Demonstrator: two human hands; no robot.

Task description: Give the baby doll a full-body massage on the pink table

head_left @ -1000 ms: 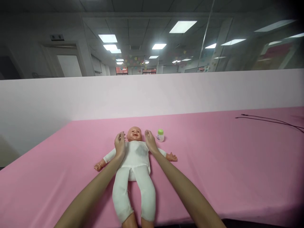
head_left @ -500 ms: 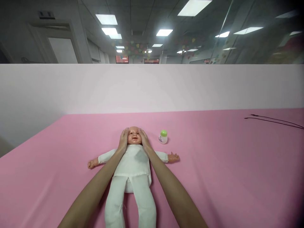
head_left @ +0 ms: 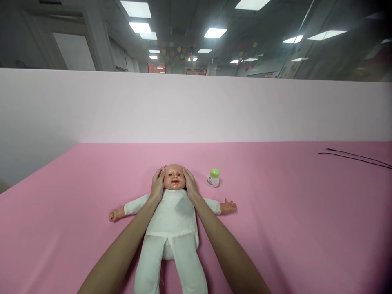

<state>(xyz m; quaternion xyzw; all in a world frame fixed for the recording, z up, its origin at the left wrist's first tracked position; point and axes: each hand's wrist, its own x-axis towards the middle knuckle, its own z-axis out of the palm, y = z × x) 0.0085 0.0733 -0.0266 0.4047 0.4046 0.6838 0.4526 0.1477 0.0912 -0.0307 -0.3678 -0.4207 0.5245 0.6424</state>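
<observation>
Pink cloth point(head_left: 290, 212), smooth and matte, covers the whole table, and on it the doll point(head_left: 173, 212) lies flat on its back, just in front of me near the middle. Its head is hard, glossy plastic, round and bald, and it points away from me. The body is a soft, stuffed white fabric suit with both arms spread out to the sides and the legs running toward the near edge.

My left hand point(head_left: 157, 185) cups the left side of the head, fingers curved and close together, tips up at the temple. My right hand point(head_left: 190, 184) does the same on the other side, palm against the cheek. Between them the two hands hold the head; both forearms lie along the doll's torso.

Just beside the head, to the right, stands a small squat white bottle point(head_left: 213, 178) with a rounded green cap, apart from my right hand. Far off on the right a thin black cable point(head_left: 355, 157) lies across the cloth. Behind the table rises a plain pale partition point(head_left: 196, 106).
</observation>
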